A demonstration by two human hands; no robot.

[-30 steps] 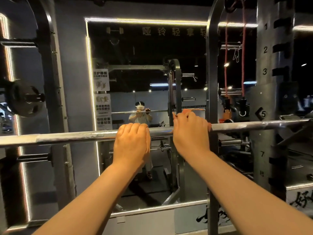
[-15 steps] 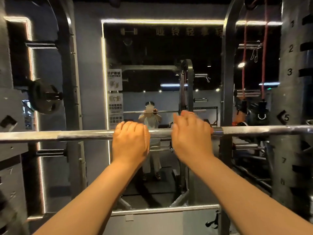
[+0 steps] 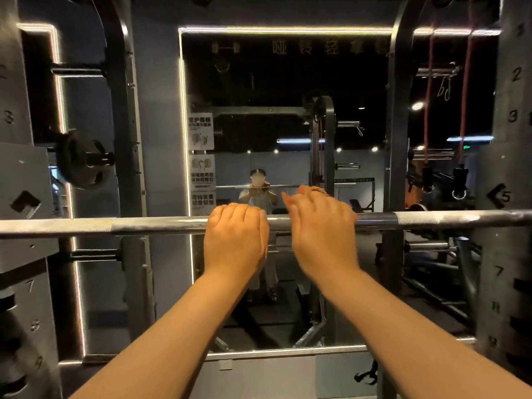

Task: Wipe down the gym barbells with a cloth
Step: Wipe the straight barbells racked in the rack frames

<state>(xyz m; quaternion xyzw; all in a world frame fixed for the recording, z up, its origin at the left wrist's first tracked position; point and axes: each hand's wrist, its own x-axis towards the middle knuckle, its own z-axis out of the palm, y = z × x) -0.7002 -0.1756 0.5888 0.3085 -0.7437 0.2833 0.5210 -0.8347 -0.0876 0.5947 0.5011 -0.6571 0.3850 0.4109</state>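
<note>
While both hands sit side by side at mid-frame, the barbell [image 3: 161, 226] runs level across the whole picture, left edge to right edge. Left hand [image 3: 234, 240] is on top of it, fingers curled over the bar. Right hand [image 3: 322, 231] lies over the bar just right of it, not touching the left; its fingers reach forward and are blurred, so grip or flat cannot be told. Mirror [image 3: 259, 82] behind, upper centre. Weight plate [image 3: 80, 161] at left. Red bands [image 3: 463, 110] hang upper right.
</note>
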